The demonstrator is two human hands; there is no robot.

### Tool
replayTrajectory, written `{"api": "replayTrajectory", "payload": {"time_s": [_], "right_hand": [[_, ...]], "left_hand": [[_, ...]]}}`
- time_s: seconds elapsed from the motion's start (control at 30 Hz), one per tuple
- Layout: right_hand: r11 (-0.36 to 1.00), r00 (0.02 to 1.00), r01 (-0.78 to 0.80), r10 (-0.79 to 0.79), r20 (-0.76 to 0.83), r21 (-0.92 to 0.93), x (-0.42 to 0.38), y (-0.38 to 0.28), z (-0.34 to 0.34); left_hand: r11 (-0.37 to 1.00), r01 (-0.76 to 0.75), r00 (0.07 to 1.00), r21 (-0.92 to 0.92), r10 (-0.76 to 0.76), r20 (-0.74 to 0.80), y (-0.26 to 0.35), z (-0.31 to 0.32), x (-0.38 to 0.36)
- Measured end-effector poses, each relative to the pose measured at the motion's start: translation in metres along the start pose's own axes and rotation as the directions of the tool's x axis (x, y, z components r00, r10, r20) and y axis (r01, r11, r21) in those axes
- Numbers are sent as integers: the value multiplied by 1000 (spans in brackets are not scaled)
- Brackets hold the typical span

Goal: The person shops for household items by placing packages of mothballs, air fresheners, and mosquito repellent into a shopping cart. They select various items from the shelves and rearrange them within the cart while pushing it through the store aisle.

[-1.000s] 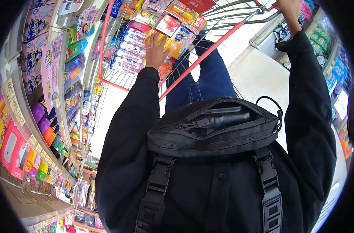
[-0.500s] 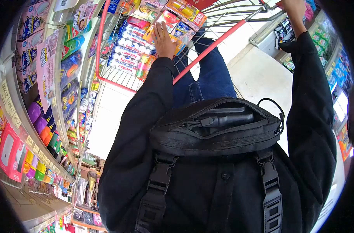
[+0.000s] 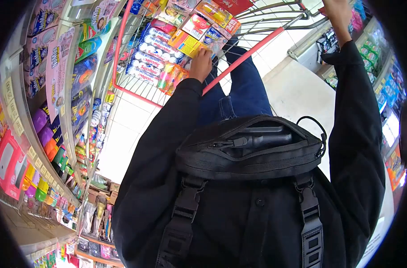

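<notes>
My left hand (image 3: 201,65) is in the shopping cart (image 3: 243,57), its fingers curled at the near end of a yellow box (image 3: 188,44). Beyond that lies a white and red box (image 3: 196,26). Packs of white balls labelled Swallow (image 3: 146,63) fill the cart's left side, with an orange and green pack (image 3: 171,77) beside them. My right hand (image 3: 339,17) is at the top right, closed at the end of the cart's metal bars; the top edge of the view cuts part of it off.
Shelves with NoMos packs (image 3: 36,58) and colourful bottles rise close on the left. More goods (image 3: 372,56) line the right side. A black bag (image 3: 250,149), partly unzipped, hangs at my chest above the floor (image 3: 297,85).
My left hand has drawn back toward me from lying flat over the boxes, and its fingers have curled. The white and red box now shows fully. My right hand stays by the bars.
</notes>
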State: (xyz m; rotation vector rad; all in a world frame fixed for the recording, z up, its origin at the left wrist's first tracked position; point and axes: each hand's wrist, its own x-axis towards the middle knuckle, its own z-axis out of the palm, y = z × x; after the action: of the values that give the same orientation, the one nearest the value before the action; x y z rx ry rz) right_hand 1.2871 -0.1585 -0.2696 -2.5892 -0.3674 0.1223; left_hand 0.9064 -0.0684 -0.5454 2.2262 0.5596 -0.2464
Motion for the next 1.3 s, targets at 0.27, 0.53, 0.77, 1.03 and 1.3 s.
{"api": "replayTrajectory", "payload": {"time_s": [0.27,0.53,0.77,1.03,1.3], "right_hand": [[945,996,87,-74,50,-315,31,50,6],[963,993,105,-90,71,-246,31,48,4],[948,981,186,-194,-2,-259,35,58,10],[965,973,225,-230,-24,-134,19,46,0],[959,963,245,-257,-81,-140,24,50,1]], "left_hand": [[971,-187,980,-150,195,44,-43,1,-36],[937,77,860,-341,-235,-453,-29,-108,-106],[934,203,554,-294,-358,-752,-44,-154,-205],[892,-17,350,-452,-418,-838,-19,-203,-190],[946,141,55,292,287,-956,77,-473,-193]]}}
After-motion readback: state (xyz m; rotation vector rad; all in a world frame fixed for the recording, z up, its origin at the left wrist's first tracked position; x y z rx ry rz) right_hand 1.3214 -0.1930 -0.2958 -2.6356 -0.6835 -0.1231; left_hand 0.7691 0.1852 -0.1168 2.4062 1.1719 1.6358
